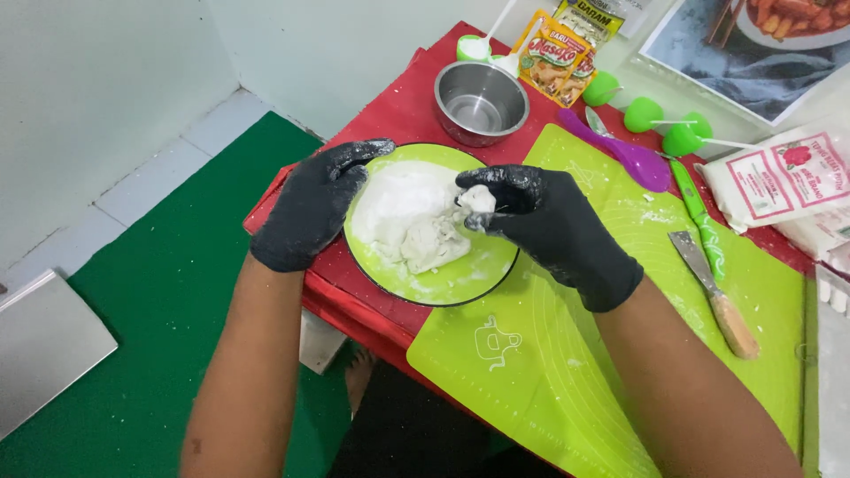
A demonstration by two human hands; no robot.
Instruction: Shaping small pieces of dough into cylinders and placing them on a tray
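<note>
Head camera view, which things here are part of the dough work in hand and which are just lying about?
In use:
- left hand steadying green plate
- right hand pinching a dough piece
- dough lump

Lying about:
- steel bowl
- purple spoon
- scraper
- green knife
- seasoning packets
- flour bag

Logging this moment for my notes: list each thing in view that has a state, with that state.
left hand: gloved, steadying the plate's rim
right hand: gloved, pinching a piece of dough
dough: white, lumpy, floury, on the plate
plate: green, flour-dusted
steel bowl: upright, empty
mat: flat, floury
scraper: lying on the mat
</note>
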